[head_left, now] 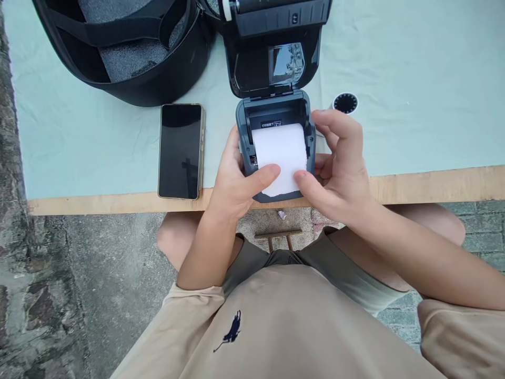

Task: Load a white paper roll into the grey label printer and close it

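A small dark portable printer (243, 117) sits at the table's front edge with its lid (252, 66) swung up and back. Inside its bay lies a white paper roll (279, 150), its loose end reaching over the front lip. My left hand (236, 181) grips the printer's left side, thumb pressed on the paper. My right hand (339, 168) is at the right side, its thumb on the paper's right edge and its index finger by the upper right corner. The remaining right fingers curl beside the casing, partly hidden.
A phone (180, 151) lies left of the printer. Behind it stands an open black zippered case (158, 81) with grey foam inside. A white cylinder with a dark ridged opening (345, 103) stands at the right. The table's wooden edge (434, 184) runs in front, beneath a pale green cloth (414, 95).
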Motion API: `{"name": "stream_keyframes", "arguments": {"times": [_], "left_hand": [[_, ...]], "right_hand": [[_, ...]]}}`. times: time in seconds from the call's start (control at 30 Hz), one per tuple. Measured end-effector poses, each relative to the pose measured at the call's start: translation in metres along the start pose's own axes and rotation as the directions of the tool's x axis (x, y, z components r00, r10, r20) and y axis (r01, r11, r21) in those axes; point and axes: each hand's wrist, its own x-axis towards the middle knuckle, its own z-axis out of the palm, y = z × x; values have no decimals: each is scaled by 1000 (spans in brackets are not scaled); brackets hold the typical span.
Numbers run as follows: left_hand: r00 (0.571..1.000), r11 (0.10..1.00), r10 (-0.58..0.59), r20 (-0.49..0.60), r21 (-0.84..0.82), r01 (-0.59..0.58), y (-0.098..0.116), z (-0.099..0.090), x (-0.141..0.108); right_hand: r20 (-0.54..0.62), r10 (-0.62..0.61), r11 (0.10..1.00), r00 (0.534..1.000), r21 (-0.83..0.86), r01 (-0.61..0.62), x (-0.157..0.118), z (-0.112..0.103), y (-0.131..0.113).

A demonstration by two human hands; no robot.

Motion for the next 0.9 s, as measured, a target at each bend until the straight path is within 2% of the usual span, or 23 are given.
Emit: {"name": "stream_keyframes", "arguments": {"times": [0.17,0.37,0.47,0.57,0.67,0.8,0.9], "left_hand": [[1000,1000,0,25,11,0,0,-2,0],[998,996,3,63,-91,2,7,1,-4],[998,995,11,63,-101,-5,14,0,-6],[999,998,-26,39,-59,29,19,-4,-8],[998,997,-41,39,-68,43,18,-10,-8],[990,993,-82,115,-81,91,13,-16,-8],[979,989,-113,171,-76,127,11,-18,-9]], "right_hand": [[-22,-38,999,999,28,38,-2,-2,-2],[-36,-85,992,996,86,88,1,-1,-9],[-27,-100,993,995,57,102,2,4,-9],[25,-52,999,998,20,51,3,8,-8],[37,-26,996,999,-88,29,5,7,-9],[-74,-75,976,994,-211,57,14,-5,-22],[-121,-104,979,987,-189,80,28,-14,-39]]}}
